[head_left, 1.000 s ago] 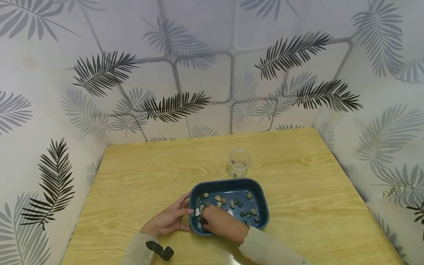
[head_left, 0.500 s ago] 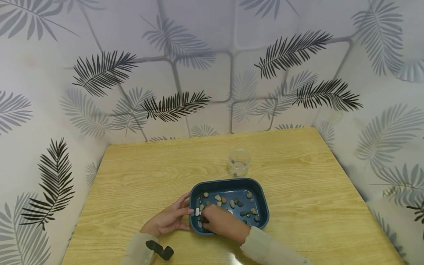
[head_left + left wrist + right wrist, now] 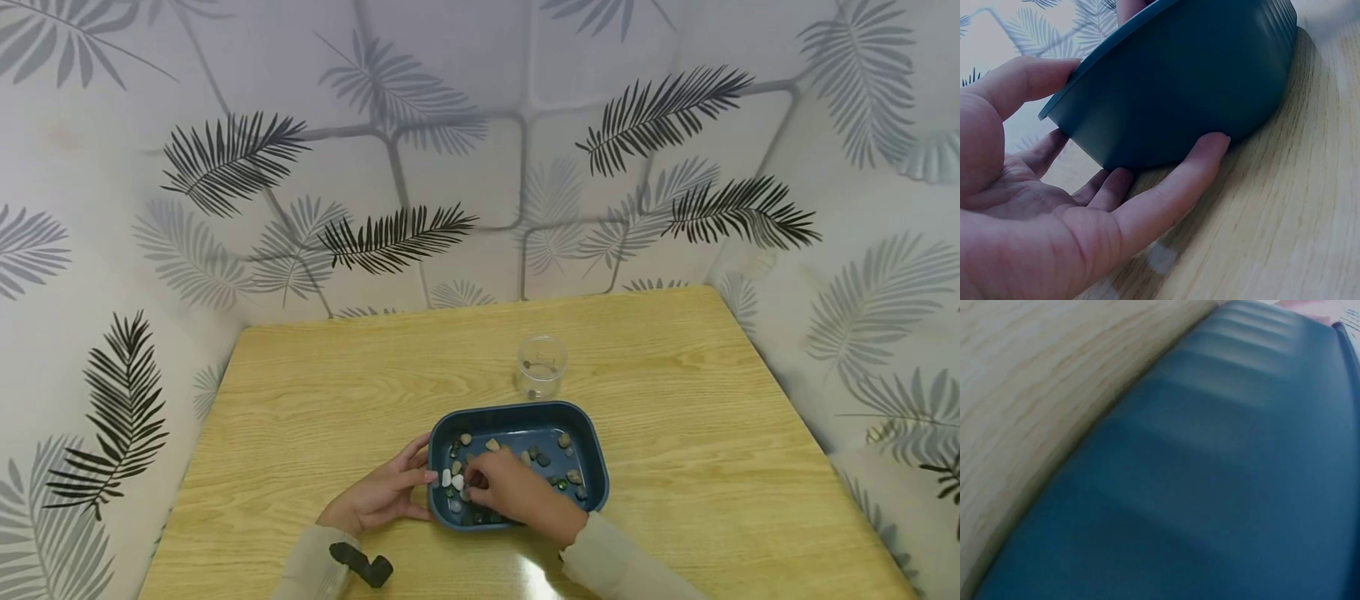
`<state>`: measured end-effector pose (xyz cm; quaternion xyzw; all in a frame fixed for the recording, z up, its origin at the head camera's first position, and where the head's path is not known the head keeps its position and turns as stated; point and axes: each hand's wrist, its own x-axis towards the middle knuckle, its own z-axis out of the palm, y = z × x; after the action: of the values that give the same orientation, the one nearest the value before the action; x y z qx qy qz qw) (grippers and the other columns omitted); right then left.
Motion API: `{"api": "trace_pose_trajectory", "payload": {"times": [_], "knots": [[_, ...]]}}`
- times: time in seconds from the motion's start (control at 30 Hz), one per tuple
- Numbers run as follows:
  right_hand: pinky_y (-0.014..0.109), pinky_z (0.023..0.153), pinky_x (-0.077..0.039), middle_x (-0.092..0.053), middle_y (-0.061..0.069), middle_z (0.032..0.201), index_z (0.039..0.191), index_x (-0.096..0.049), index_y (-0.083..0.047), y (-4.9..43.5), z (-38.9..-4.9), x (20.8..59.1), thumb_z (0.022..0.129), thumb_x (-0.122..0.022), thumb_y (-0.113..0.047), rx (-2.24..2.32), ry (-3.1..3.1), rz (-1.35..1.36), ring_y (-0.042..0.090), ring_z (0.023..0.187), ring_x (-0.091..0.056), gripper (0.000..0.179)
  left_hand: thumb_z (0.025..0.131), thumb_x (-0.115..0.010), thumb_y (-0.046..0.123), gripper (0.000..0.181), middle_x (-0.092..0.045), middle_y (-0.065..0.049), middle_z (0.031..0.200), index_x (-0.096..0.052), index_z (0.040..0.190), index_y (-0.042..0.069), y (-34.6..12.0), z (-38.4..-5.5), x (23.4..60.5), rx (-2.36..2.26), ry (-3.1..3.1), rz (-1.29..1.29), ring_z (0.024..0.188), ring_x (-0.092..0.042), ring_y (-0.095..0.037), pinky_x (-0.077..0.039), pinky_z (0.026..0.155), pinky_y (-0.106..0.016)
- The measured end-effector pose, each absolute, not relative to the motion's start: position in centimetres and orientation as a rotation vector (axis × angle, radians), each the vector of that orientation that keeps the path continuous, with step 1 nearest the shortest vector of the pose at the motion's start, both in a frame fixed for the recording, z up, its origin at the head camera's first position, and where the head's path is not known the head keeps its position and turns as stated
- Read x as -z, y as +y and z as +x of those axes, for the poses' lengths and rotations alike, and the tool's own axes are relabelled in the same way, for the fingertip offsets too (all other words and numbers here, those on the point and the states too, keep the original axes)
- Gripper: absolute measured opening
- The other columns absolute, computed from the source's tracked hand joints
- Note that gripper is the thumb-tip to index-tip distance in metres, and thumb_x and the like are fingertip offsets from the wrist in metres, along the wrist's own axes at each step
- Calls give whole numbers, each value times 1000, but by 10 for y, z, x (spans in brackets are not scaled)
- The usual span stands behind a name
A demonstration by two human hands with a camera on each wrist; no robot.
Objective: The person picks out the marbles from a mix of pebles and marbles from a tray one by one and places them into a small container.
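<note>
A dark blue rectangular tray (image 3: 597, 446) with several small pebbles stands on the table. My left hand (image 3: 381, 493) is at its left end. In the left wrist view, the thumb (image 3: 1047, 76) touches the rim, while a long straight finger (image 3: 1172, 197) lies against the lower wall. Inside the tray, my right hand (image 3: 520, 493) reaches down with thumb and fingers bent. A grey pebble (image 3: 465, 495) lies right at its fingertips; whether they pinch it I cannot tell. Two white pebbles (image 3: 458, 482) lie just left of them. The right hand hides part of the tray floor.
Behind the tray stands a clear plastic cup (image 3: 542, 367) with a few small dark bits showing at it. The wooden table (image 3: 337, 375) meets a leaf-patterned wall covering (image 3: 465, 183) at the back. Tray wall (image 3: 1197, 469) fills most of the right wrist view.
My right hand has shifted a little right and up within the tray, uncovering a white pebble and grey pebbles at the left end. The left hand has stayed at the tray's end.
</note>
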<state>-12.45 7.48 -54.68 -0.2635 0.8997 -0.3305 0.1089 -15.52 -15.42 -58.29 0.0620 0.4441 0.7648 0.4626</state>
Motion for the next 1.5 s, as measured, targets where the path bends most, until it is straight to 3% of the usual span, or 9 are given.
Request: {"api": "trace_pose_trajectory", "payload": {"times": [0.4,1.0,1.5], "knots": [[17,60,-46,-58,-9,78,90,-65,-9,104,-133,535,81,-63,-16,1184,2686,-666,0,69,-54,11,93,-39,4,61,-4,-8,146,-14,140,32,-154,-156,584,-1882,1087,160,121,-32,-39,-37,79,-62],[19,60,-46,-58,-12,76,91,-65,-12,156,-151,519,80,-65,-18,1210,2873,-444,1,67,-54,12,90,-47,6,64,-5,-7,146,-16,140,32,-154,-156,585,-1888,1094,141,121,-32,-38,-37,77,-63],[25,64,-49,-62,-4,82,92,-65,-9,185,-173,496,82,-63,-18,1204,2977,-352,8,72,-58,13,90,-47,6,64,-5,-7,146,-16,140,33,-154,-156,586,-1890,1100,141,120,-33,-38,-37,77,-63]]}}
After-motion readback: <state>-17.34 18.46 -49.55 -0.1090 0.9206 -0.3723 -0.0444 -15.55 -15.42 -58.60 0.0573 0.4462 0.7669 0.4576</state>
